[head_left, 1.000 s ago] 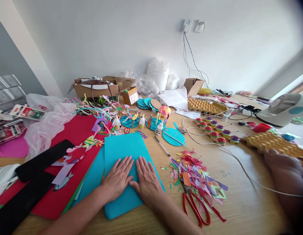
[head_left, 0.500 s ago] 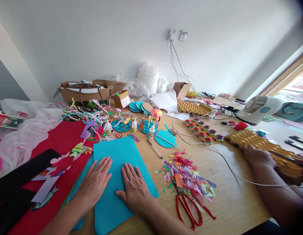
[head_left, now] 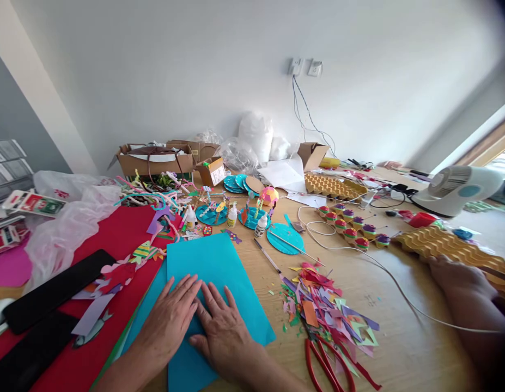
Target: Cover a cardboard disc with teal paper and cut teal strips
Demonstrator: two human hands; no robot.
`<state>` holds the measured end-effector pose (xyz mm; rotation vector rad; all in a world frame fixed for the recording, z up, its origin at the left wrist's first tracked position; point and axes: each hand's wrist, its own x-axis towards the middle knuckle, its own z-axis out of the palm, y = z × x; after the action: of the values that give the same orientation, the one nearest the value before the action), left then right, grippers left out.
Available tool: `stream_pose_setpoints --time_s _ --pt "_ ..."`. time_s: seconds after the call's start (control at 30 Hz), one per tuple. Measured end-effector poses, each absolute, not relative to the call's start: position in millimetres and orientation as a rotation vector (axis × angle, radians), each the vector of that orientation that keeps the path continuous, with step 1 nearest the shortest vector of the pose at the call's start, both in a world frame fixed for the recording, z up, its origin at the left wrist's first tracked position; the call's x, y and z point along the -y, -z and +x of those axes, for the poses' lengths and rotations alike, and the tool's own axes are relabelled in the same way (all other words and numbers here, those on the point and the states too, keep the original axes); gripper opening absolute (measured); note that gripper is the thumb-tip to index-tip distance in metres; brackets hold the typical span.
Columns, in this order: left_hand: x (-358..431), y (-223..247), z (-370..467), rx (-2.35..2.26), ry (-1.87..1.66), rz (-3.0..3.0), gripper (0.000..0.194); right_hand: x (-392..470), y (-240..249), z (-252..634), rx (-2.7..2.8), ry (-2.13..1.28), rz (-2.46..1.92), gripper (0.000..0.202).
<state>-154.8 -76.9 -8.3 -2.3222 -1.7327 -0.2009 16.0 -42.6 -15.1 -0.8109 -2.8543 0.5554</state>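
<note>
A blue paper sheet (head_left: 211, 253) lies on the wooden table in front of me. My left hand (head_left: 168, 313) rests flat on its left part, fingers stretched out. Beside it, my right hand (head_left: 223, 321) also lies flat on the sheet with the fingers spread. The two hands touch or nearly touch at the fingers, and neither holds anything. Red-handled scissors (head_left: 328, 359) lie to the right, by a heap of coloured paper scraps (head_left: 323, 305). Red paper (head_left: 109, 234) is on the left, with a black case (head_left: 60, 288) on it.
Another person's hand (head_left: 460, 277) is at an egg-carton tray (head_left: 444, 242) on the right. A white cable (head_left: 391, 277) crosses the table. Glue bottles (head_left: 261, 225), a blue disc (head_left: 285, 238) and a pen (head_left: 267, 256) lie beyond the sheet. A fan (head_left: 456, 188) stands at the back right.
My left hand has moved right on the blue sheet, closer to my right hand, and the gap between them has narrowed. The camera view has shifted left.
</note>
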Motion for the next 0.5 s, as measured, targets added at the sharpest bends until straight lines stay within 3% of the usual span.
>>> stream_pose_setpoints --time_s 0.23,0.5 --pt "75.4 2.8 -150.6 1.766 0.222 -2.377 0.040 42.9 3.6 20.9 2.815 -0.651 -0.776 0.062" --pt "71.3 17.9 -120.7 1.793 0.233 -2.495 0.046 20.7 31.3 45.6 2.753 -0.390 -1.082 0.060"
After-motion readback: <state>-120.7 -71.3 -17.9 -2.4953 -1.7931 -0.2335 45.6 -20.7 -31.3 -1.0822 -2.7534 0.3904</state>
